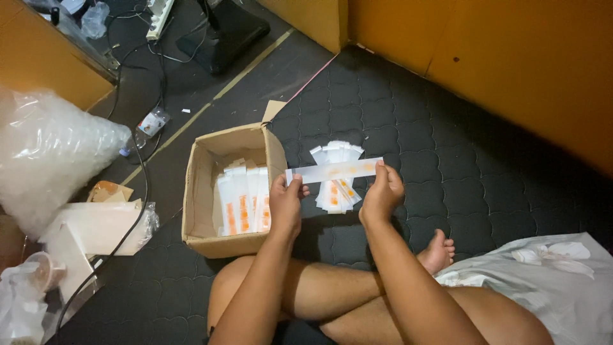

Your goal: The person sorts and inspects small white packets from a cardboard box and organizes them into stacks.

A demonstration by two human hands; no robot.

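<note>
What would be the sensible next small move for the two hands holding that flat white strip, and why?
Probably carry the white strip left into the cardboard box. Left hand and right hand pinch its two ends, level above the loose pile of packets on the mat, and the box already holds similar packets standing in a row.

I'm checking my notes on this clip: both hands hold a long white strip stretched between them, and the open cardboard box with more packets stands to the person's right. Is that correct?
Not quite. The left hand and right hand do hold the white strip between them, but the cardboard box stands to the person's left, as the head view shows.
</note>
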